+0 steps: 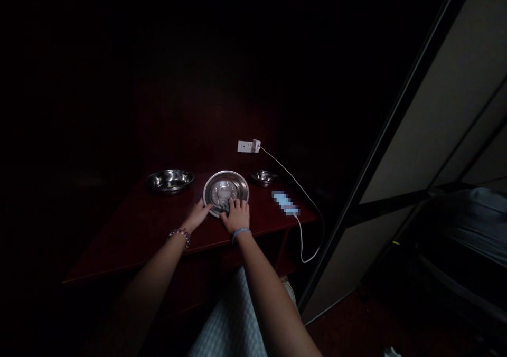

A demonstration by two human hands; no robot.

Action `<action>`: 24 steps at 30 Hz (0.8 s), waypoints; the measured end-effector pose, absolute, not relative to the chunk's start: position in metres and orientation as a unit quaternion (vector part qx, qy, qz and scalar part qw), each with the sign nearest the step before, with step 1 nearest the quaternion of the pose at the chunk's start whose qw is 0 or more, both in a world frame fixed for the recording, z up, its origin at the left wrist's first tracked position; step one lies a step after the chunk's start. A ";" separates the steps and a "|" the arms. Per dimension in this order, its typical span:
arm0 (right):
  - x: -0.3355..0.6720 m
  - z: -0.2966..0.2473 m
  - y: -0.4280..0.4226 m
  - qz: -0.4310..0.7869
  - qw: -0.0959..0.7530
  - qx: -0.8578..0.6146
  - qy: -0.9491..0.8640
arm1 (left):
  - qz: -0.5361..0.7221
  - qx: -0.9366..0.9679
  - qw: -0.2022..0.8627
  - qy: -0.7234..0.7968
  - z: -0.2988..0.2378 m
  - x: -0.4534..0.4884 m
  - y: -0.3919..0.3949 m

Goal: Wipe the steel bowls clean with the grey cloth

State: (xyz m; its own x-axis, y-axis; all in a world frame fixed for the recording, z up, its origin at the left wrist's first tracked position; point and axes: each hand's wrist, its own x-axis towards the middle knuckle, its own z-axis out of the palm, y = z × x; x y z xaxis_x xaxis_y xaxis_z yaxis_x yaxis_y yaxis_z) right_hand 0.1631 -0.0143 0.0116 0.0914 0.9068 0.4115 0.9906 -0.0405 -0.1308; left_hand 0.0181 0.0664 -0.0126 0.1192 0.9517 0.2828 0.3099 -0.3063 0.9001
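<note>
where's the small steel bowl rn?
Head view: the small steel bowl sits at the back of the table, right of centre, just right of the large steel plate touched by the left hand and right hand.

I see one round steel dish (225,189), shiny, with a wide rim and a paler spot in its middle. It shows almost as a full circle, so it seems tipped up toward the camera, with its near edge down on the dark red table (138,230). A small dark piece (225,207) sits at this near edge; I cannot tell what it is.
</note>
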 end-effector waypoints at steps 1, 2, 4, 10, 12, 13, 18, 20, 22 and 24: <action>0.163 0.012 -0.014 -0.108 0.193 -0.714 -0.665 | 0.457 0.666 0.342 0.481 -0.012 0.018 0.066; 0.163 0.011 -0.014 -0.107 0.193 -0.714 -0.664 | 0.452 0.669 0.338 0.484 -0.012 0.017 0.066; 0.163 0.011 -0.015 -0.108 0.193 -0.715 -0.664 | 0.446 0.672 0.335 0.487 -0.012 0.017 0.065; 0.164 0.010 -0.014 -0.112 0.193 -0.713 -0.665 | 0.454 0.672 0.336 0.479 -0.011 0.017 0.065; 0.164 0.010 -0.014 -0.109 0.193 -0.714 -0.664 | 0.460 0.670 0.340 0.473 -0.011 0.018 0.065; 0.164 0.010 -0.014 -0.109 0.194 -0.714 -0.664 | 0.464 0.668 0.343 0.471 -0.012 0.018 0.065; 0.164 0.011 -0.014 -0.108 0.194 -0.713 -0.665 | 0.468 0.662 0.352 0.468 -0.013 0.019 0.066; 0.164 0.011 -0.014 -0.106 0.192 -0.713 -0.666 | 0.466 0.664 0.356 0.465 -0.013 0.019 0.066; 0.163 0.012 -0.014 -0.107 0.189 -0.715 -0.665 | 0.468 0.666 0.360 0.455 -0.013 0.018 0.067; 0.163 0.013 -0.015 -0.107 0.188 -0.716 -0.664 | 0.472 0.666 0.362 0.451 -0.014 0.019 0.067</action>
State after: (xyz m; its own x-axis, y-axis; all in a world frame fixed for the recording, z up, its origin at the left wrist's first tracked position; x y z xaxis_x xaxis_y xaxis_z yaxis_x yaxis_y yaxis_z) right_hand 0.1628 -0.0146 0.0131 0.0956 0.9105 0.4022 0.9907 -0.0477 -0.1275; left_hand 0.0186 0.0671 -0.0138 0.1486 0.9420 0.3011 0.2587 -0.3309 0.9075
